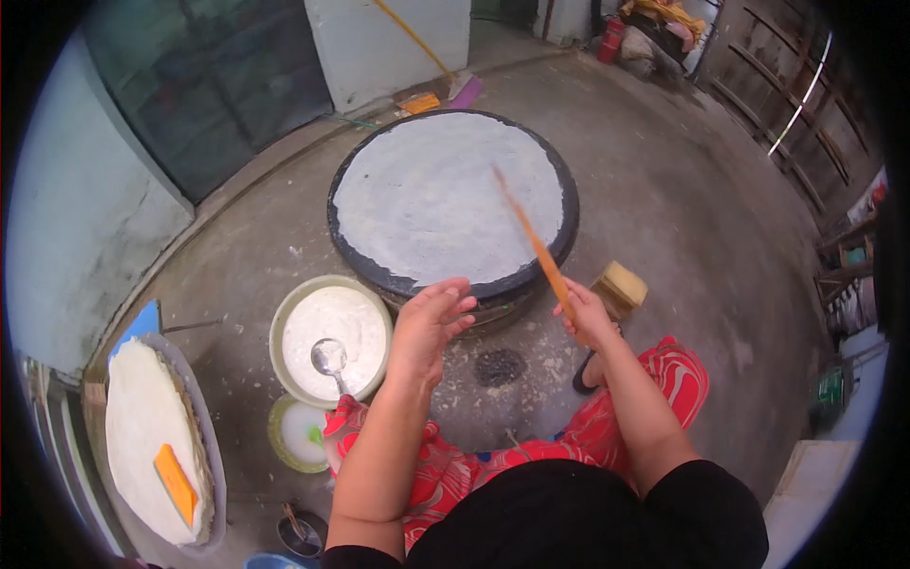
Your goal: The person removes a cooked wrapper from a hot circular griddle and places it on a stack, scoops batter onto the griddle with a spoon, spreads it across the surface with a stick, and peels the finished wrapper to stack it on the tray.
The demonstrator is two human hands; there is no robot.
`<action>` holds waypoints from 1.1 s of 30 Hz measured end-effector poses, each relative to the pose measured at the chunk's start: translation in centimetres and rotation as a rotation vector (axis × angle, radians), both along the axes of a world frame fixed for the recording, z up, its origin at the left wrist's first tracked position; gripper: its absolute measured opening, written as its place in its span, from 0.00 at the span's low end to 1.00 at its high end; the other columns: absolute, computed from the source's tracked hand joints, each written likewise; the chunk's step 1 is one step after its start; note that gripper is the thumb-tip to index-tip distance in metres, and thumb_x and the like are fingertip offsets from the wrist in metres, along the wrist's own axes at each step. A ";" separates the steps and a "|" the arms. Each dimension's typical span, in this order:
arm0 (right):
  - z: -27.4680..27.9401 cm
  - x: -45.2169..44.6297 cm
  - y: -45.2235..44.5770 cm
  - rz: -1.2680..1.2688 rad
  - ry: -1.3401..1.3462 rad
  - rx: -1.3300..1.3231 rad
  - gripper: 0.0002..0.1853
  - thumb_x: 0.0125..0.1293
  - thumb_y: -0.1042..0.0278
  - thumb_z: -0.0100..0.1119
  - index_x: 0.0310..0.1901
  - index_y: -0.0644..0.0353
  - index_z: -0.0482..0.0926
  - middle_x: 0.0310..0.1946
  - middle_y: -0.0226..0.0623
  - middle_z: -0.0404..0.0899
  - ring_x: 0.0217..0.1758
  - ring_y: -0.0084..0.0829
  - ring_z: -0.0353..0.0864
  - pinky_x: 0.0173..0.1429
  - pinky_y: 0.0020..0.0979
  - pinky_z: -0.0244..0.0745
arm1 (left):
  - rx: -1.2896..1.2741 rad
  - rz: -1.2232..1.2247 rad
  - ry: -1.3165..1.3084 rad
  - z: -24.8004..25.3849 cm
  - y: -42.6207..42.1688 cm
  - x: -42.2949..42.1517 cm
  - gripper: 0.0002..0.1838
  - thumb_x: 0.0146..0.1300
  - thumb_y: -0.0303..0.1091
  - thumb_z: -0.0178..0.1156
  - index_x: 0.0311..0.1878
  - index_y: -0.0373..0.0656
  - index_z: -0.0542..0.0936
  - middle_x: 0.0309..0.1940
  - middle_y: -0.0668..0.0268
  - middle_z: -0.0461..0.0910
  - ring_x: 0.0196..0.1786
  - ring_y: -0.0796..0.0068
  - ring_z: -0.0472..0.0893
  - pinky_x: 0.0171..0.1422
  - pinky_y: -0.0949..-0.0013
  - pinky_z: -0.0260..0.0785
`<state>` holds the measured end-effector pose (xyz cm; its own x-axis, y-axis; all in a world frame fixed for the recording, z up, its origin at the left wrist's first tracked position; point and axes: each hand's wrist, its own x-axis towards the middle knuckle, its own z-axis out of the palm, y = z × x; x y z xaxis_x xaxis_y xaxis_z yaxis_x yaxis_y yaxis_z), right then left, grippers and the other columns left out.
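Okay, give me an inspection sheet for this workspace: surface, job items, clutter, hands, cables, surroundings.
Surface: round plate, white layer over most of its top.
Job's things: wooden stick, one end over the layer; bowl of white mixture, ladle inside.
Clutter: small bowl, whitish liquid; orange piece on white stack.
Hands: left hand empty, half-open; right hand grips the stick.
Cables: thin green line near the wall; cannot tell if cable.
Surroundings: yellow pole by the wall; red cylinder beyond.

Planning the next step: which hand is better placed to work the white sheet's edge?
Probably the right hand: it holds the wooden stick, its tip over the white sheet. The left hand looks empty.
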<state>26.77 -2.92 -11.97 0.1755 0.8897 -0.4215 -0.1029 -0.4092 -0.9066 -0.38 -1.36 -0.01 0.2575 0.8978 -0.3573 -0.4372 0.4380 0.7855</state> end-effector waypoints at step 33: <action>-3.1 -11.0 7.1 0.240 -0.154 0.071 0.20 0.67 0.70 0.37 0.60 0.52 0.64 0.21 0.30 0.71 0.17 0.19 0.67 0.19 0.22 0.64 | 0.019 -0.090 -0.071 -0.7 -0.4 -0.1 0.14 0.60 0.33 0.50 0.47 0.37 0.73 0.39 0.66 0.76 0.43 0.79 0.74 0.47 0.74 0.65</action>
<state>15.80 4.18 -15.08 0.0136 0.9397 -0.3418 0.1302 -0.3406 -0.9312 -0.45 -1.75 -0.72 0.3619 0.8761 -0.3186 -0.4516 0.4637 0.7622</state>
